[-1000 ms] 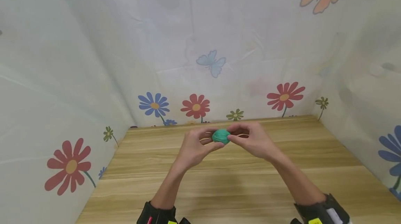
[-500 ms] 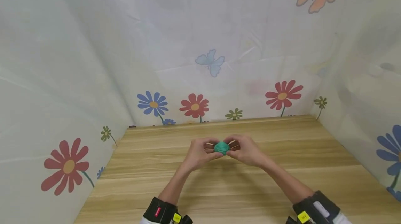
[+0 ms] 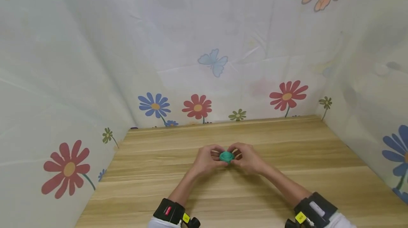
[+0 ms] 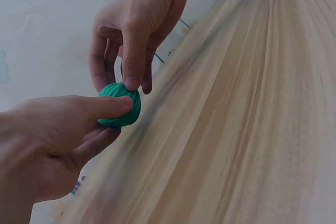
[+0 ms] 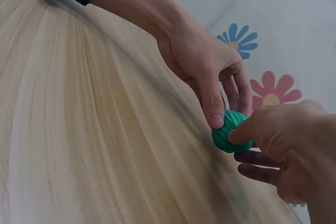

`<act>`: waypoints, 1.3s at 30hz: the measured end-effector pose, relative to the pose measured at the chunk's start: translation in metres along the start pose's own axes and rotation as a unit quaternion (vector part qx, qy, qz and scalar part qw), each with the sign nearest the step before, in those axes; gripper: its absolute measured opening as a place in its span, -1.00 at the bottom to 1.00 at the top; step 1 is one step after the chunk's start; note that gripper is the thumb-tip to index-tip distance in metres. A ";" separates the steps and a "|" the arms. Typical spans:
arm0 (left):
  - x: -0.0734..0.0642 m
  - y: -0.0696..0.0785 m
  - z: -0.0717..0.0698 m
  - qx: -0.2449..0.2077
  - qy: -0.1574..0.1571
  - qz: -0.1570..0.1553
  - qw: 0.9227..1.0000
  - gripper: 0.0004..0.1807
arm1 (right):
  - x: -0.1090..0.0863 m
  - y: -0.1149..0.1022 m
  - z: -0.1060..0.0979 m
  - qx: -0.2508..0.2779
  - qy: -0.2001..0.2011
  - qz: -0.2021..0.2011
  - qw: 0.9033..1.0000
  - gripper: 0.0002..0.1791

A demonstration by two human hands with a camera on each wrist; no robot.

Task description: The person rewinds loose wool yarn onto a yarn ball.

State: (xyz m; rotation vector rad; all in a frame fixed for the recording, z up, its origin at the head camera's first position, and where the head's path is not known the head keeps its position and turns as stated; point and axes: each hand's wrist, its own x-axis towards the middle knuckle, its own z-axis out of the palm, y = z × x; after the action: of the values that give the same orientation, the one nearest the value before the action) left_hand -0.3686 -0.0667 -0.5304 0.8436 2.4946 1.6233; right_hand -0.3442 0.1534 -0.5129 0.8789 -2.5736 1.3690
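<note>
A small ball of green yarn is held between both hands over the middle of the table. My left hand grips it from the left, its thumb lying across the strands in the left wrist view, where the yarn ball shows its wound threads. From the other side my right hand pinches it with thumb and fingers. In the right wrist view both thumbs press the near face of the yarn ball, and the fingertips behind it are partly hidden.
A wood-grain table spreads under the hands. White curtains printed with flowers and butterflies stand at the back and both sides. Each wrist wears a black band with a small camera.
Both hands have come down and nearer to the body with the yarn ball, closer to the tabletop. The right hand's fingers have shifted further round the ball.
</note>
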 end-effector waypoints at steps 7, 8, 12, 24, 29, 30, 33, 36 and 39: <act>-0.001 -0.007 0.004 0.008 -0.012 0.020 1.000 -0.55 | -0.003 0.006 0.005 -0.027 -0.007 -0.017 0.999 -0.67; -0.002 -0.007 0.004 0.011 -0.014 0.022 1.000 -0.55 | -0.004 0.006 0.005 -0.027 -0.006 -0.019 0.999 -0.66; -0.004 -0.006 0.004 0.036 -0.023 0.032 0.999 -0.51 | -0.006 0.006 0.004 -0.030 -0.011 -0.028 0.999 -0.64; -0.007 -0.008 -0.002 0.155 -0.041 0.052 0.986 -0.28 | -0.011 0.005 -0.005 -0.038 -0.033 -0.027 0.998 -0.47; -0.012 -0.003 -0.015 0.204 -0.042 0.047 0.977 -0.15 | -0.014 0.005 -0.013 -0.076 -0.036 -0.037 0.996 -0.41; -0.012 -0.002 -0.018 0.216 -0.040 0.044 0.974 -0.12 | -0.014 0.004 -0.016 -0.091 -0.033 -0.040 0.994 -0.40; -0.013 0.001 -0.030 0.257 -0.023 0.038 0.965 -0.07 | -0.016 0.003 -0.024 -0.144 -0.022 -0.050 0.988 -0.39; -0.014 0.004 -0.044 0.289 -0.001 0.034 0.957 -0.03 | -0.019 0.003 -0.034 -0.198 -0.010 -0.050 0.979 -0.34; -0.017 0.007 -0.061 0.308 0.021 0.027 0.951 -0.01 | -0.023 0.004 -0.045 -0.237 -0.004 -0.043 0.971 -0.27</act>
State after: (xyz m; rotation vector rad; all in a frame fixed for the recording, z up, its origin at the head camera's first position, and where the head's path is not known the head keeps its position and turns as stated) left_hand -0.3708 -0.1231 -0.5015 0.9270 3.0780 0.8587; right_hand -0.3353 0.2008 -0.4966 0.8896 -2.6539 0.6746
